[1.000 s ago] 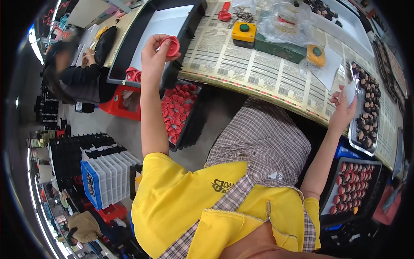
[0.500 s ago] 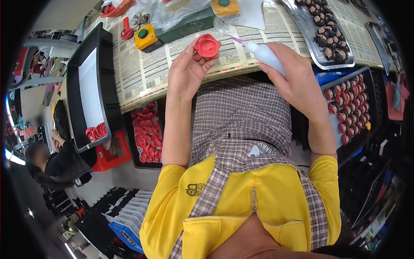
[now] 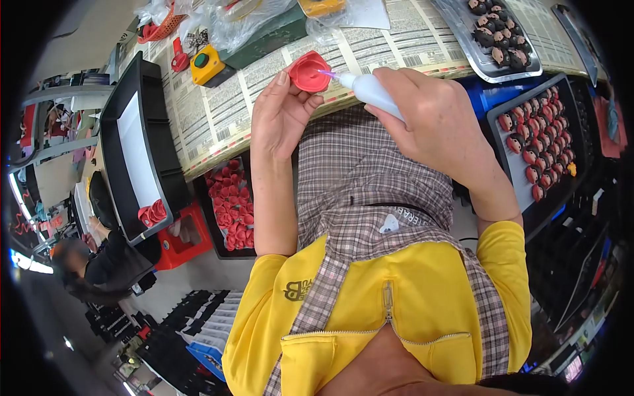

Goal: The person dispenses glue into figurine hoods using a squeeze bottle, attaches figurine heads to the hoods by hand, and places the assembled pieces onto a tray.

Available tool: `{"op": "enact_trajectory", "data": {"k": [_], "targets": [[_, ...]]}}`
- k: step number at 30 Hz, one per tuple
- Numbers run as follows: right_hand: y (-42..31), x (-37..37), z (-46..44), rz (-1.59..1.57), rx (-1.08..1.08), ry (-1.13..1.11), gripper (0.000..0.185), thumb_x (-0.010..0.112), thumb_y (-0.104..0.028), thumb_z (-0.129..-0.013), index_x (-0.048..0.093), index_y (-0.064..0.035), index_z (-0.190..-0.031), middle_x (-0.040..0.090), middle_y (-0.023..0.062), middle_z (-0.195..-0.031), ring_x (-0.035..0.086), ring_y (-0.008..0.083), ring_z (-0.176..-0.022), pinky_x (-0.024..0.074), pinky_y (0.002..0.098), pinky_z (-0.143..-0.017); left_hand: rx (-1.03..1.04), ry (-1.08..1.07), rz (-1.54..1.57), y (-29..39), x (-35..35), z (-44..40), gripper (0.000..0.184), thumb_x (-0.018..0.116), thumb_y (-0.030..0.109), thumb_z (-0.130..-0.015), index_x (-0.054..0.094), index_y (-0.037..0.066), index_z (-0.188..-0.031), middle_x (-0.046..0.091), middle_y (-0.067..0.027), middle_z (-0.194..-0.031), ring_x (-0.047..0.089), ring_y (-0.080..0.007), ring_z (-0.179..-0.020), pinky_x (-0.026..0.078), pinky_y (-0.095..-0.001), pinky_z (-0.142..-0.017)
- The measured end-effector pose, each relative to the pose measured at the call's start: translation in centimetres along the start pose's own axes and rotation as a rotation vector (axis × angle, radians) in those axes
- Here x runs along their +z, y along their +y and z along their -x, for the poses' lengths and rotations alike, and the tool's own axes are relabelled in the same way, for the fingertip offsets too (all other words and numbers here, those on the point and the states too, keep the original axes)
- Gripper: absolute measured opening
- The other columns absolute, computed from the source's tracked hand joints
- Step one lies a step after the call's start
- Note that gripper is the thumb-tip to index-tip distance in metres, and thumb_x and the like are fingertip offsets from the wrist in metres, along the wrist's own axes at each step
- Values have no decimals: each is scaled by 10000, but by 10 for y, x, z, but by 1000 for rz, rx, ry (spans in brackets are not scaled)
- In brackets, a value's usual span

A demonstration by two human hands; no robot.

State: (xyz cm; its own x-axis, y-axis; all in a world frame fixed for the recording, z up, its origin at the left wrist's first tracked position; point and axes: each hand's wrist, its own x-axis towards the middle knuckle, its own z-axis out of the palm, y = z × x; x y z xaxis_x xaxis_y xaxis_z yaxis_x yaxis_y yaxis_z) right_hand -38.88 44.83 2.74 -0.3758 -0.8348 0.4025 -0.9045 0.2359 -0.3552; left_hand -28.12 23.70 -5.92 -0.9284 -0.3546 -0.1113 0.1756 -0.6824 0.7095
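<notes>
My left hand [image 3: 285, 109] grips a small red hollow plastic part [image 3: 309, 71], its open side facing up toward me. In my right hand [image 3: 422, 109] is a white squeeze bottle [image 3: 376, 94] with a thin purple nozzle, tilted to the left. The nozzle tip reaches over the inside of the red part; whether it touches the surface I cannot tell. Both hands are above the front edge of the table [image 3: 218, 125], which has a printed paper covering.
A black tray [image 3: 175, 165] with red parts at one end stands left. Below it, a bin holds many red pieces [image 3: 230, 211]. Right are a metal tray [image 3: 465, 46] of dark-haired doll heads and a tray of red-and-black heads [image 3: 538, 142]. A yellow button box [image 3: 210, 68] sits behind.
The bottle has moved left, bringing its nozzle from beside the red part to over its inside. The red part is tilted more toward the bottle. The whole view has shifted slightly.
</notes>
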Motion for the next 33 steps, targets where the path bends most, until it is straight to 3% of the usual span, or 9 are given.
{"op": "enact_trajectory", "data": {"k": [2,5,8,32,33], "targets": [[-2,1,0,-9,42,-56,297,725,-139,-785,597,6,-1010,646,164,-809,645,338,-669,500,388,-561,-1,3,-41,1,2,1,403,473,280,-1011,510,-30,-1266,620,-177,-1175,614,-235,-1009,515,-369,-838],[-3,3,-2,-1,31,-36,292,724,-141,-784,594,7,-1000,647,160,-797,647,333,-662,502,390,-556,16,-33,35,1,2,1,371,490,222,-1006,528,-64,-1239,638,-182,-1141,627,-251,-1015,552,-367,-813],[-3,8,-7,60,-54,60,175,708,-111,-747,611,22,-807,638,127,-652,662,241,-543,518,328,-470,25,-30,19,3,5,2,385,494,226,-1004,522,-67,-1252,635,-181,-1142,624,-250,-1020,554,-367,-815],[-5,15,-13,71,-66,73,146,682,-96,-739,592,5,-793,630,118,-646,658,247,-540,517,335,-471,47,-54,-20,9,11,6,412,493,218,-1005,507,-72,-1298,635,-157,-1147,624,-216,-1006,557,-359,-810],[-6,14,-12,66,-43,34,183,692,-113,-760,588,5,-854,628,122,-675,651,269,-567,510,350,-493,48,-48,-26,9,12,6,412,494,217,-1005,506,-72,-1299,636,-157,-1145,624,-215,-1004,557,-358,-809]]}}
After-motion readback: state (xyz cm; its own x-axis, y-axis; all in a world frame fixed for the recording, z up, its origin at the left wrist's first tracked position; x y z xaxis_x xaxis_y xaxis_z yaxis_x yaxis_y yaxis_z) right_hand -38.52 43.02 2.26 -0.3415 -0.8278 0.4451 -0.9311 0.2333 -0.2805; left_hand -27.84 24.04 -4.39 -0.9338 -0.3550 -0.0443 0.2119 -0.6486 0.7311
